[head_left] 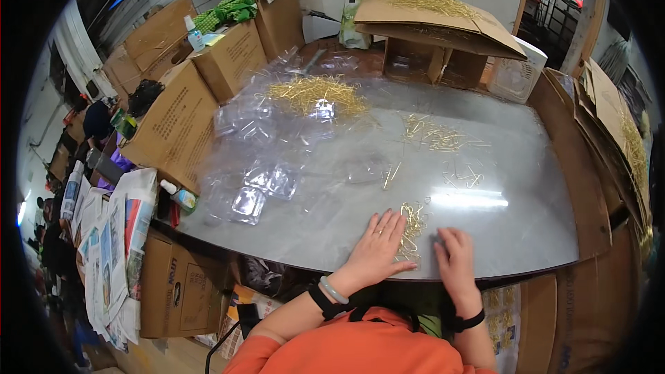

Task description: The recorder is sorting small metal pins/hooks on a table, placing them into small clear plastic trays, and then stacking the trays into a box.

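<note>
My left hand lies palm down at the table's near edge, its fingers stretched out. Its fingertips and thumb border a small row of bent gold wire hooks. To the right of the hooks rests my right hand, with fingers loosely bent and the thumb a little apart; nothing shows in it. Farther up the table are a few loose gold wire pieces and a scattered group of gold wires. A larger heap of gold wires sits at the back left.
Clear plastic blister shells cover the table's left side. Cardboard boxes line the left edge. A cardboard sheet with gold wires tops a box at the back, beside a white fan-like unit. Cardboard flaps border the right.
</note>
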`<action>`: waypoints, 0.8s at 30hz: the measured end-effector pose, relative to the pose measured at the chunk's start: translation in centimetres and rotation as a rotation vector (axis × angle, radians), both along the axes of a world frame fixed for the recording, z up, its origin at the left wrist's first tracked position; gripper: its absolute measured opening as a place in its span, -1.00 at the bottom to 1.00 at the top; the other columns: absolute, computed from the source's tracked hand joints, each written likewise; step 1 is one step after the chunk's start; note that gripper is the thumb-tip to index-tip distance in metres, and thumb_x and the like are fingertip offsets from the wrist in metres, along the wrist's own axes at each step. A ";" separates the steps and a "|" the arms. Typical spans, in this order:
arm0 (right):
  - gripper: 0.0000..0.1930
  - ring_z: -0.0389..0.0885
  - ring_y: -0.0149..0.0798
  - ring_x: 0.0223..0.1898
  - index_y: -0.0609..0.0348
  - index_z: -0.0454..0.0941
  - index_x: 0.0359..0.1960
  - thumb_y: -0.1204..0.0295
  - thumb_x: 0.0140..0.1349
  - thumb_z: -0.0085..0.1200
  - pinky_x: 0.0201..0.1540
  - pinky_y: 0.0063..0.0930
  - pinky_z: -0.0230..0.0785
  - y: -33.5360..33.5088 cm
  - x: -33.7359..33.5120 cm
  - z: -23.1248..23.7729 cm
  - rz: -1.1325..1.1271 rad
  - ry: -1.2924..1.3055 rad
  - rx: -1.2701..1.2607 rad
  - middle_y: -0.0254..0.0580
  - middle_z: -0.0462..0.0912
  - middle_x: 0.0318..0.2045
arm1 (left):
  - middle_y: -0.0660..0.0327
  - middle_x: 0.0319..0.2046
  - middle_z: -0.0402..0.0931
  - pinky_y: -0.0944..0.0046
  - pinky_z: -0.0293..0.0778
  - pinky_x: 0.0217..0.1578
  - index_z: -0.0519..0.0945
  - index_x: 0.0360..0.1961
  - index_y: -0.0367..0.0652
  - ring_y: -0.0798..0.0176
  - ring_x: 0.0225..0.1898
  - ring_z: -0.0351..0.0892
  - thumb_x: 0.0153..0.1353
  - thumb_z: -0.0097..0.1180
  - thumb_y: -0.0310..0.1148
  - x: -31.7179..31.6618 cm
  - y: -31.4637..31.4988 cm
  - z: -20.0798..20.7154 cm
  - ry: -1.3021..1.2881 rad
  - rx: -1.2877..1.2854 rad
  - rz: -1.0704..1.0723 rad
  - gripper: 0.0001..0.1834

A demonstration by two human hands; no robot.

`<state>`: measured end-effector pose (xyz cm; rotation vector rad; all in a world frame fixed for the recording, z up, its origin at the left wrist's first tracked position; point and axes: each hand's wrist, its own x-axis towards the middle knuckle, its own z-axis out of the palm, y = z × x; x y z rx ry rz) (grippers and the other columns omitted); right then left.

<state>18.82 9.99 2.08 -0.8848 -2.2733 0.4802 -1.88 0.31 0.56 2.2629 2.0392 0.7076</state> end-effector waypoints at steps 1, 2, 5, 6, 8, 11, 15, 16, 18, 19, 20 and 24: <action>-0.59 0.53 0.15 0.03 0.24 0.55 0.13 0.57 0.21 0.21 0.14 -0.02 0.39 1.0 -0.1 0.2 0.009 -0.043 0.078 0.05 0.59 0.02 | -0.26 0.42 0.21 -0.21 -0.01 0.49 0.18 0.43 -0.53 -0.24 0.50 0.12 0.24 0.18 0.30 -0.1 -0.1 0.0 -0.003 -0.001 0.010 0.12; -0.56 0.52 0.16 0.03 0.25 0.53 0.15 0.57 0.20 0.21 0.15 -0.01 0.39 2.1 -0.3 0.3 0.010 -0.085 0.160 0.05 0.58 0.05 | -0.25 0.41 0.22 -0.21 -0.01 0.49 0.18 0.43 -0.52 -0.23 0.49 0.13 0.23 0.18 0.30 -0.1 -0.2 0.2 -0.006 0.001 0.012 0.11; -0.47 0.52 0.18 0.06 0.26 0.47 0.20 0.58 0.14 0.22 0.16 0.00 0.41 5.1 -0.6 1.7 0.088 -0.234 0.256 0.05 0.53 0.13 | -0.21 0.41 0.24 -0.22 -0.01 0.49 0.19 0.43 -0.49 -0.22 0.49 0.14 0.22 0.21 0.29 0.0 -0.3 0.6 -0.013 -0.025 0.025 0.10; -0.45 0.52 0.19 0.07 0.27 0.45 0.22 0.59 0.12 0.22 0.16 -0.01 0.43 5.9 -0.7 2.3 0.129 -0.287 0.260 0.05 0.51 0.16 | -0.20 0.41 0.24 -0.22 -0.01 0.49 0.19 0.43 -0.49 -0.22 0.50 0.14 0.22 0.21 0.28 0.1 -0.1 0.6 -0.009 -0.021 0.019 0.11; -0.45 0.52 0.18 0.10 0.25 0.47 0.20 0.59 0.11 0.23 0.14 -0.03 0.46 5.8 -1.5 4.5 0.196 -0.471 0.174 0.05 0.50 0.17 | -0.19 0.42 0.24 -0.21 -0.01 0.49 0.19 0.44 -0.47 -0.22 0.50 0.13 0.21 0.23 0.28 0.0 -0.1 0.4 -0.009 -0.013 0.024 0.11; -0.45 0.53 0.16 0.09 0.21 0.49 0.16 0.56 0.07 0.30 0.10 -0.07 0.50 7.1 -3.3 5.8 0.272 -0.584 0.225 0.04 0.51 0.13 | -0.18 0.43 0.24 -0.21 -0.02 0.49 0.17 0.45 -0.47 -0.21 0.50 0.13 0.19 0.24 0.29 -0.1 -0.3 0.6 -0.022 -0.012 0.026 0.13; -0.44 0.55 0.15 0.04 0.17 0.52 0.07 0.50 -0.02 0.43 0.08 -0.08 0.52 9.5 -4.9 4.6 0.357 -0.520 0.183 0.01 0.53 0.04 | -0.18 0.43 0.22 -0.20 -0.05 0.51 0.14 0.46 -0.48 -0.20 0.51 0.10 0.17 0.22 0.33 -0.1 -0.1 0.6 -0.015 -0.031 0.020 0.18; -0.44 0.56 0.15 0.03 0.17 0.52 0.06 0.50 -0.04 0.45 0.08 -0.08 0.52 9.8 -5.4 4.5 0.357 -0.553 0.139 0.02 0.54 0.02 | -0.18 0.44 0.22 -0.20 -0.06 0.51 0.14 0.46 -0.49 -0.19 0.52 0.10 0.17 0.22 0.33 0.0 -0.3 0.5 -0.014 -0.039 0.019 0.19; -0.42 0.58 0.17 0.02 0.16 0.54 0.05 0.49 -0.07 0.48 0.08 -0.07 0.53 9.8 -5.8 4.6 0.352 -0.616 0.050 0.02 0.55 -0.02 | -0.18 0.44 0.22 -0.20 -0.07 0.51 0.13 0.46 -0.51 -0.19 0.52 0.09 0.16 0.21 0.35 0.0 0.0 0.6 -0.012 -0.037 0.027 0.20; -0.42 0.58 0.17 0.01 0.17 0.54 0.05 0.50 -0.07 0.47 0.08 -0.07 0.53 9.2 -6.1 4.4 0.366 -0.607 0.030 0.03 0.55 -0.03 | -0.19 0.43 0.22 -0.19 -0.07 0.51 0.13 0.46 -0.52 -0.19 0.52 0.09 0.16 0.21 0.35 0.1 -0.1 0.7 -0.016 -0.035 0.046 0.21; -0.42 0.59 0.17 0.00 0.17 0.55 0.06 0.51 -0.07 0.47 0.07 -0.07 0.53 8.4 -6.2 3.9 0.383 -0.600 0.002 0.04 0.56 -0.04 | -0.19 0.43 0.22 -0.19 -0.08 0.51 0.12 0.46 -0.52 -0.19 0.52 0.09 0.16 0.21 0.35 0.1 -0.4 0.6 -0.023 -0.041 0.066 0.21; -0.43 0.59 0.13 0.04 0.20 0.55 0.12 0.41 0.03 0.42 0.11 -0.11 0.50 6.6 -6.4 4.4 0.522 -0.628 -0.147 0.04 0.58 -0.04 | -0.18 0.41 0.25 -0.20 -0.05 0.50 0.10 0.46 -0.52 -0.19 0.51 0.11 0.16 0.21 0.34 0.0 -0.6 0.1 -0.003 0.002 0.076 0.21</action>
